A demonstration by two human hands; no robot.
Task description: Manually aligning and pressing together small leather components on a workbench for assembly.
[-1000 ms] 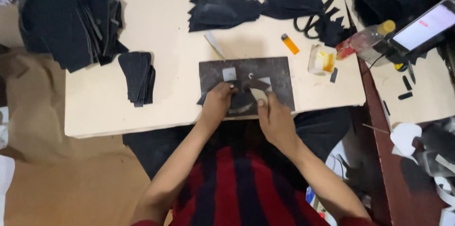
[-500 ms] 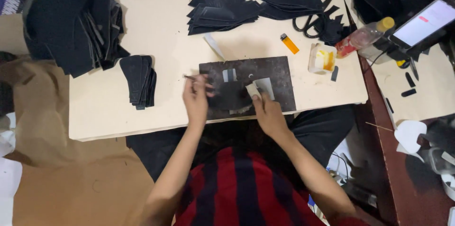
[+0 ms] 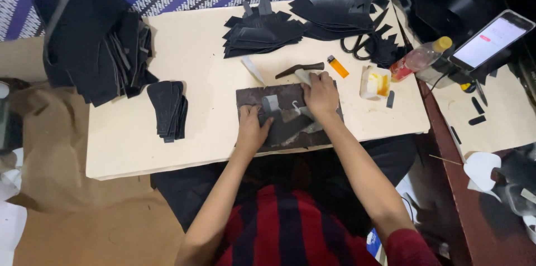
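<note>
Both hands are down on the dark work slab [image 3: 290,115] at the table's [image 3: 139,149] near edge. Left hand [image 3: 252,129] lies flat, fingers spread, pinning a dark leather piece [image 3: 287,126]. Right hand [image 3: 319,94], at the slab's 1 o'clock corner, has its fingers curled, can't tell on what. Risk I see: the glue tub [image 3: 375,83] at 3 o'clock sits close enough for an elbow to tip it.

The table [image 3: 139,149] top is pale, smooth, matt board. The work slab [image 3: 251,98] looks like dull grey metal or stone, worn and scuffed. The black cut pieces [image 3: 167,107] appear matt, like leather or cloth. The lighter [image 3: 338,66] is glossy orange plastic
</note>
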